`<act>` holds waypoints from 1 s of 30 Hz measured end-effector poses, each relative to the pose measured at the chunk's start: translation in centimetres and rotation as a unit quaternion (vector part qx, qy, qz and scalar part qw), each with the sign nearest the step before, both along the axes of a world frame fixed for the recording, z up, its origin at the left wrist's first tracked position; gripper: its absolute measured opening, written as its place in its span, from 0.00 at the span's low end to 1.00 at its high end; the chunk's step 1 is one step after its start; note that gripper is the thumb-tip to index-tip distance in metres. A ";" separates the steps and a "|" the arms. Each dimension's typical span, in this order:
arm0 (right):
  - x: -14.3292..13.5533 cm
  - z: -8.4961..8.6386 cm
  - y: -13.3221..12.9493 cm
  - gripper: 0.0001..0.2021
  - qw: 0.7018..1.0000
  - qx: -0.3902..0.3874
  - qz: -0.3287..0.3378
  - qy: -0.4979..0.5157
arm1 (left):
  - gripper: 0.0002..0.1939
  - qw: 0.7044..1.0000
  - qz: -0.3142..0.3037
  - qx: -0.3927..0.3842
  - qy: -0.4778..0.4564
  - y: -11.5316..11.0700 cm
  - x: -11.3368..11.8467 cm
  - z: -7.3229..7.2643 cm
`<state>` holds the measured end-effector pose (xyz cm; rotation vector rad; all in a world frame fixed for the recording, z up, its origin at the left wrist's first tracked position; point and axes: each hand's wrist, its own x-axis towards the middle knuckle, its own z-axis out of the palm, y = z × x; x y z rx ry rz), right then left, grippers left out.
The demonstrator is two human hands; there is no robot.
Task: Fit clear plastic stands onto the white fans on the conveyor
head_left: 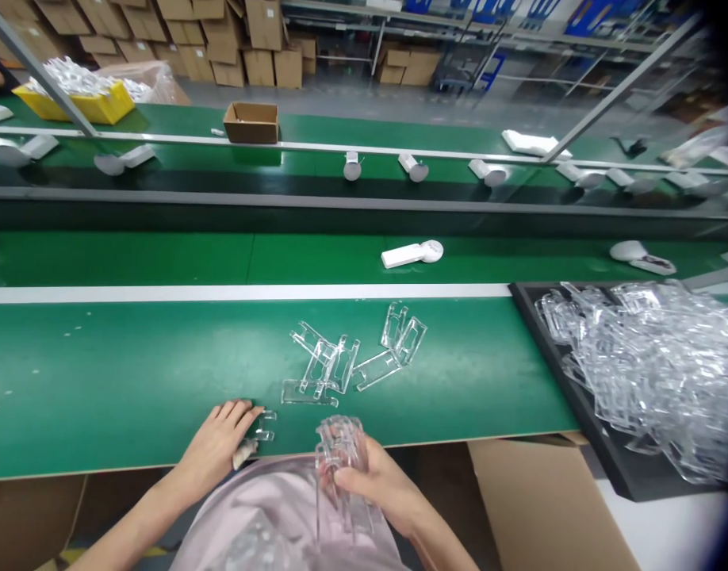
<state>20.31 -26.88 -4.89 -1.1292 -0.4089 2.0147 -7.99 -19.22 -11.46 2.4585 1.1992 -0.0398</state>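
My right hand [364,476] is closed round a bunch of clear plastic frames [342,444], held over the table's front edge in front of my body. At the edge further left, my left hand [221,432] has its fingers closed on one clear plastic frame [266,426], whose forked end sticks out to the right. Some finger contact there is hidden. Beyond both hands, several loose clear frames [328,361] lie overlapping on the green table [132,365]. A smaller cluster of such frames [393,349] rests just to their right.
A black tray [554,357] heaped with clear frames [661,365] stands at the right. White round-headed devices [415,254] lie on the green conveyor [162,258] beyond the white strip. A small cardboard box [250,124] and a yellow bin [96,107] stand further back. Below right is an open carton [548,500].
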 end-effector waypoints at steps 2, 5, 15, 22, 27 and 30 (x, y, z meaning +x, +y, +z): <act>0.1 0.7 -0.4 0.24 0.999 -0.005 0.025 0.034 | 0.17 1.000 0.021 -0.008 0.009 -0.2 0.1 -0.2; -0.2 1.2 -1.5 0.24 0.994 -0.036 0.052 0.090 | 0.16 0.991 0.105 -0.063 -0.052 0.0 1.2 1.3; -4.6 0.6 -3.5 0.19 0.972 -0.075 -0.213 0.060 | 0.21 0.830 0.218 -0.397 -0.327 -3.6 6.7 9.7; -6.5 1.8 -4.5 0.20 0.942 -0.064 -0.302 -0.133 | 0.23 0.851 0.196 -0.356 -0.334 -5.4 8.3 7.5; -5.9 1.6 -5.2 0.17 0.926 -0.033 -0.321 -0.194 | 0.25 0.871 0.187 -0.307 -0.334 -6.1 9.2 7.4; -4.7 1.5 -5.2 0.16 0.939 0.017 -0.309 -0.149 | 0.26 0.859 0.182 -0.315 -0.361 -6.6 11.4 7.1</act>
